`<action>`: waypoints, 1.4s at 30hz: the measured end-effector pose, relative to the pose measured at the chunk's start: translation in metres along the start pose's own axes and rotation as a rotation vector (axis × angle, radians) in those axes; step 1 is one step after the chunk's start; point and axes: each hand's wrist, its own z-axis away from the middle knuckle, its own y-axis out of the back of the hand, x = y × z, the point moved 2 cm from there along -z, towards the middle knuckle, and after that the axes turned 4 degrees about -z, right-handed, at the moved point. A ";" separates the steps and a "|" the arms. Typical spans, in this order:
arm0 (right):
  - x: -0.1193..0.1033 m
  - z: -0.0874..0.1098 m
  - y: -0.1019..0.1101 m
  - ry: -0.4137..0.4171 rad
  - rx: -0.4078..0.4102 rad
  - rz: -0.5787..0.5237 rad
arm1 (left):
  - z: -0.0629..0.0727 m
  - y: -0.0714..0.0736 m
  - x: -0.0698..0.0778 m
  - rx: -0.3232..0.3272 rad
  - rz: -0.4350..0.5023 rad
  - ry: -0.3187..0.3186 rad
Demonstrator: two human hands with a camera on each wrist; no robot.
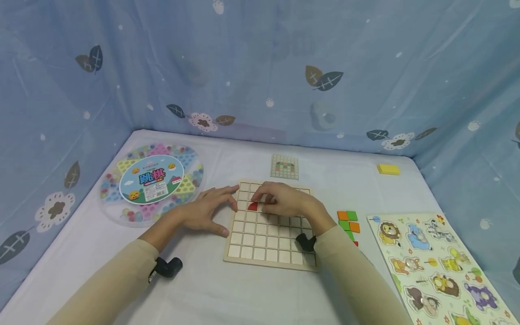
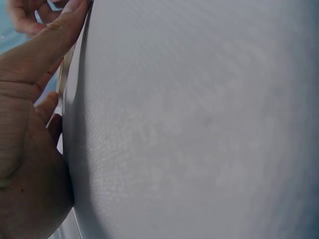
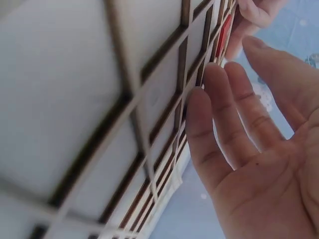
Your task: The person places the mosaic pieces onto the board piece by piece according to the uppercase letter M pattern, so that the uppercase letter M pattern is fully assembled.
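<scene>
A wooden grid board (image 1: 260, 241) lies on the white table. One red piece (image 1: 253, 206) with a curved side sits in a cell near its upper left. My right hand (image 1: 286, 199) is over the board beside the red piece, palm down. In the right wrist view, its loosely bent fingers (image 3: 227, 114) touch the grid and nothing is pinched; the red piece (image 3: 223, 36) lies beyond the fingertips. My left hand (image 1: 205, 211) rests along the board's left edge, thumb and fingers spread. The left wrist view shows the left hand (image 2: 30, 129) low at the table surface.
A small pattern card (image 1: 284, 167) lies behind the board. Orange, green and red tiles (image 1: 348, 221) lie to its right. An animal puzzle board (image 1: 438, 271) lies at right, a yellow block (image 1: 388, 169) at back right, and a round marble game box (image 1: 152, 183) at left.
</scene>
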 end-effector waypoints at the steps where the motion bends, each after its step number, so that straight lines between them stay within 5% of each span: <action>1: 0.001 0.002 0.001 0.002 0.001 -0.013 | 0.000 0.000 0.000 -0.003 -0.003 0.004; 18: -0.002 0.034 0.020 0.053 0.055 0.015 | -0.001 -0.001 -0.001 -0.006 -0.024 0.026; 42: 0.008 0.100 0.039 -0.030 0.169 0.123 | -0.001 -0.004 -0.003 -0.002 -0.024 0.009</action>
